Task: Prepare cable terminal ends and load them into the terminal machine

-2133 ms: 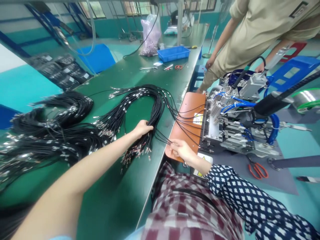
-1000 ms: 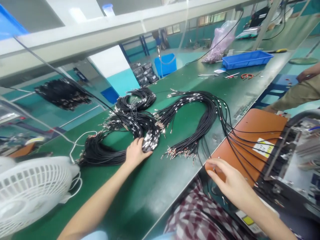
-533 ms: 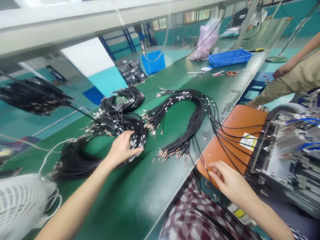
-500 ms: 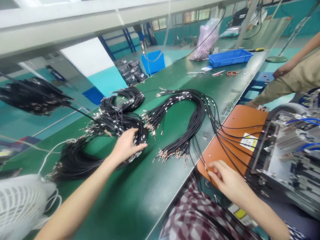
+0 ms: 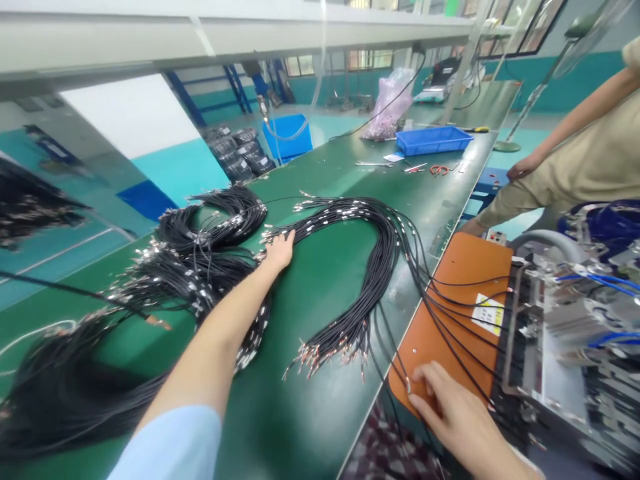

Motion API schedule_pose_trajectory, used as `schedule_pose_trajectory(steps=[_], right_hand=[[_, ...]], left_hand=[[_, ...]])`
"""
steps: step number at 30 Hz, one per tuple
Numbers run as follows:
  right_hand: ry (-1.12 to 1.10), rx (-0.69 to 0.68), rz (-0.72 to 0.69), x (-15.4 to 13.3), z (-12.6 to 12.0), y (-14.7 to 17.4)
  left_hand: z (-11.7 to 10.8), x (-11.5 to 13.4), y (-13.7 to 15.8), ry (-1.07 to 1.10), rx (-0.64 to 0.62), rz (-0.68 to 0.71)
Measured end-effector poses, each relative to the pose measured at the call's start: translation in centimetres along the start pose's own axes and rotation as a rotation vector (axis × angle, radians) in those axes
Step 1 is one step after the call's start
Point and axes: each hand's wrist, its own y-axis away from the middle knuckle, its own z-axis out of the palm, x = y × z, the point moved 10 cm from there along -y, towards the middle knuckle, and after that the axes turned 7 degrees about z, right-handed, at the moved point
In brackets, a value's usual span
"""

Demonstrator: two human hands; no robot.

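My left hand is at the left end of a curved bundle of black cables, its fingers closed over the strands near their stripped tips. White markers dot the bundle's upper part, and bare copper ends fan out at its lower end. My right hand is over the corner of an orange board, thumb and forefinger apart and fingers curled. A thin cable end lies beside its fingertips; I see no firm hold on it. Several single cables run from the bundle across the board to a metal machine.
Coiled piles of black cable lie left on the green table. A blue tray, a pink plastic bag, a wrench and red-handled pliers are farther back. Another person's hand is at the right.
My left hand has moved from the left cable pile to the end of the curved bundle. My right hand stays by the thin cable end. The view has shifted.
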Motion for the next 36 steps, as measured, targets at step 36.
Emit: schedule_pose_trajectory(steps=[36], right_hand=[[0.001, -0.034, -0.143, -0.1, 0.0, 0.1]], left_hand=[[-4.3, -8.4, 30.1, 0.305, 0.017, -0.073]])
